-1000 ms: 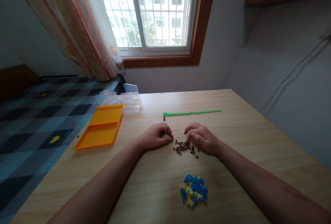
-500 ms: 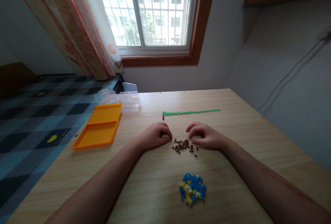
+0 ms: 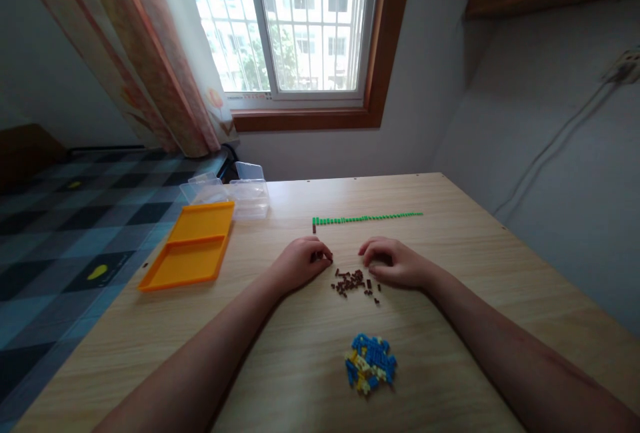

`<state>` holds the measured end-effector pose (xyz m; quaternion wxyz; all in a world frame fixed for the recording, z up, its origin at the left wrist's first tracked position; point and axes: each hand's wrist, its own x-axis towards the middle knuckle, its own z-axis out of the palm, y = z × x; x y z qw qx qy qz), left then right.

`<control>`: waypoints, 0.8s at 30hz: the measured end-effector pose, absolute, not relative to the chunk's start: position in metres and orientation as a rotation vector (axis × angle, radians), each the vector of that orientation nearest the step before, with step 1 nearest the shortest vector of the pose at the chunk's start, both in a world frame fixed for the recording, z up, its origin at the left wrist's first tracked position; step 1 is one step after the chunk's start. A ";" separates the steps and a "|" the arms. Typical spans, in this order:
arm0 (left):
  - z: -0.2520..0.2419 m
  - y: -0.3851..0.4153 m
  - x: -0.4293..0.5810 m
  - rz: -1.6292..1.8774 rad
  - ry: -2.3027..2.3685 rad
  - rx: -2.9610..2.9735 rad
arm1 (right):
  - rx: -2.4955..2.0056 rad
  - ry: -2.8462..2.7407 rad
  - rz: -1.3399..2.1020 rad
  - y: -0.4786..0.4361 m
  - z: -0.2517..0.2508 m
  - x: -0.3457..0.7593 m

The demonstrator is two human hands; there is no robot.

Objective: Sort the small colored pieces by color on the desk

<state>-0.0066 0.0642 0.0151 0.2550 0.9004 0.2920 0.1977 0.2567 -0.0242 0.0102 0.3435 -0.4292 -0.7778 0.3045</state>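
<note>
Just left of a loose pile of small brown toy bricks (image 3: 350,282), my left hand (image 3: 303,262) rests on the table with thumb and forefinger pinched together. Whatever is between those fingertips is too small to make out. My right hand (image 3: 397,262) lies at the pile's right edge, fingers curled but apart from the thumb, with nothing visible in them. Beyond the hands runs a long row of small green bricks (image 3: 345,220). A single brown brick (image 3: 314,228) stands at the near side of the row's left end.
Nearer to me is a heap of blue, yellow and cream bricks (image 3: 370,364). An open orange tray (image 3: 187,263) lies at the left, with clear plastic boxes (image 3: 249,198) behind it. The wooden table (image 3: 450,346) borders a checked bed (image 3: 45,253) on the left.
My left hand has lifted its pinched fingertips slightly away from the brown bricks. My right hand is nearly still. The whole view has shifted slightly.
</note>
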 end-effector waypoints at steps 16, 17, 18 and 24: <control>0.016 0.056 -0.006 0.593 0.672 2.449 | -1.162 -2.181 0.751 -0.031 0.012 0.260; 0.017 0.056 -0.006 0.586 0.667 2.453 | -1.167 -2.184 0.747 -0.032 0.012 0.260; 0.017 0.055 -0.006 0.584 0.666 2.453 | -1.170 -2.189 0.743 -0.032 0.013 0.260; 0.021 0.053 -0.006 0.539 0.661 2.443 | -1.164 -2.210 0.728 -0.035 0.016 0.257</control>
